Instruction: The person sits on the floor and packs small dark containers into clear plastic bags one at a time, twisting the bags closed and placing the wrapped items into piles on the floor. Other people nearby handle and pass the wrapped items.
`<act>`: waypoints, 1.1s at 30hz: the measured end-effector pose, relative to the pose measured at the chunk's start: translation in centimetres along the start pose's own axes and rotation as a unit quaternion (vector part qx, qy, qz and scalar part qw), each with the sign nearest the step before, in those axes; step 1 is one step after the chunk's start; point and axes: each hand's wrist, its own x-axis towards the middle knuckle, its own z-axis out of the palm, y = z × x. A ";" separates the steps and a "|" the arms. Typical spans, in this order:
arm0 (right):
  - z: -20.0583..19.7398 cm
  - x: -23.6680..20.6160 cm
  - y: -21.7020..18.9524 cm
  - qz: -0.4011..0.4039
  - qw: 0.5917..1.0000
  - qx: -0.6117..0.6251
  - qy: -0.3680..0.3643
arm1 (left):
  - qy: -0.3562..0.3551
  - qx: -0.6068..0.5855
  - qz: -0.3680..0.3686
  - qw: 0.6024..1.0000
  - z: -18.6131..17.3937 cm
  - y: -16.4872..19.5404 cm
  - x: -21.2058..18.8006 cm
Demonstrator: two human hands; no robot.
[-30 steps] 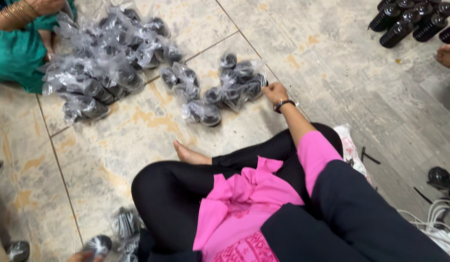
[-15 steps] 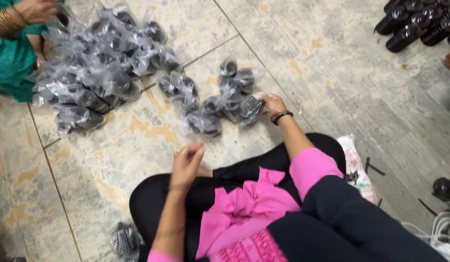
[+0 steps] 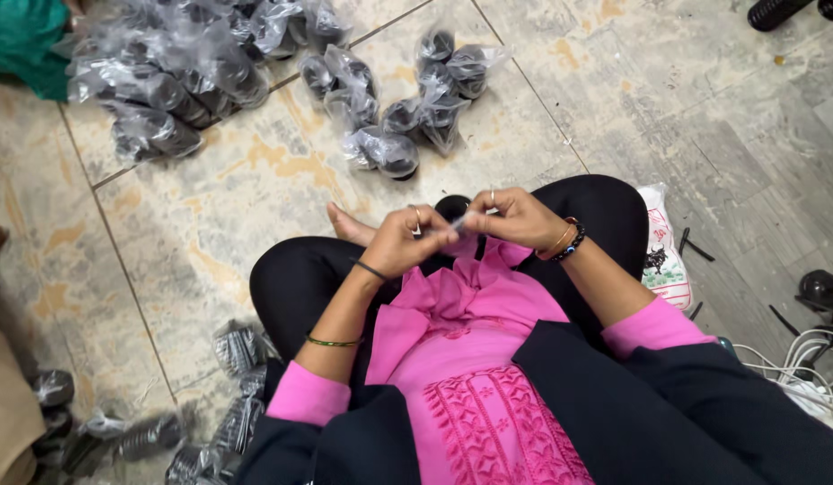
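Hands over my lap: left hand (image 3: 400, 244) and right hand (image 3: 511, 218) pinch one small clear bag (image 3: 456, 222) between closed fingertips, a black part (image 3: 451, 207) just behind. Bagged black parts (image 3: 407, 117) lie heaped on the tiled floor (image 3: 255, 193) ahead; a white printed packet (image 3: 663, 260) lies right, beside my knee.

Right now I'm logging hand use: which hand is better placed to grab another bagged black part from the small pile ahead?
Right hand, probably: it sits nearer the small pile of bagged parts.
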 end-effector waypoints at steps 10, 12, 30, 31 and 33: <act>3.9 -3.5 -5.3 -0.086 0.863 -0.465 -0.176 | -0.120 0.529 0.112 0.832 -1.2 5.4 -6.3; 4.3 -4.3 -5.7 -0.133 0.810 -0.564 -0.087 | -0.048 0.587 0.145 0.795 -1.1 5.9 -6.8; 4.4 -8.1 -5.2 -0.111 0.906 -0.373 0.168 | 0.132 0.428 0.098 0.888 1.0 6.7 -8.6; 4.6 -8.1 -4.7 -0.099 0.906 -0.380 0.159 | 0.110 0.424 0.072 0.896 0.9 6.5 -8.5; 4.7 -7.9 -3.4 -0.121 0.893 -0.401 0.166 | 0.123 0.425 0.122 0.889 0.8 5.5 -8.0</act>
